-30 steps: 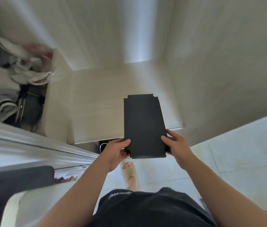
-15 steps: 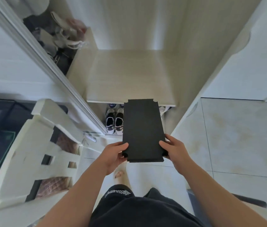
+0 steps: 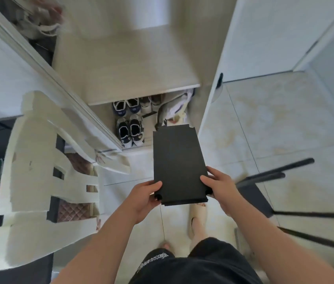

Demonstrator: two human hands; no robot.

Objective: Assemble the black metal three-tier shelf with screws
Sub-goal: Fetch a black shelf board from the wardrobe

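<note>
While you stand on the tiled floor (image 3: 285, 119), your left hand (image 3: 144, 198) grips the near left corner of the black shelf panel (image 3: 179, 160), thumb on top. The panel lies flat between both hands, stretching away from you. Your right hand (image 3: 221, 190) grips its near right corner the same way. Black poles (image 3: 274, 175) lie on the floor further right.

The only writing you have in view is a line of white printed lettering (image 3: 153, 261) on your black fabric shorts (image 3: 207, 265), near the hem of the left leg. It reads upside down from where you stand. It is too blurred to make out a single word.
</note>
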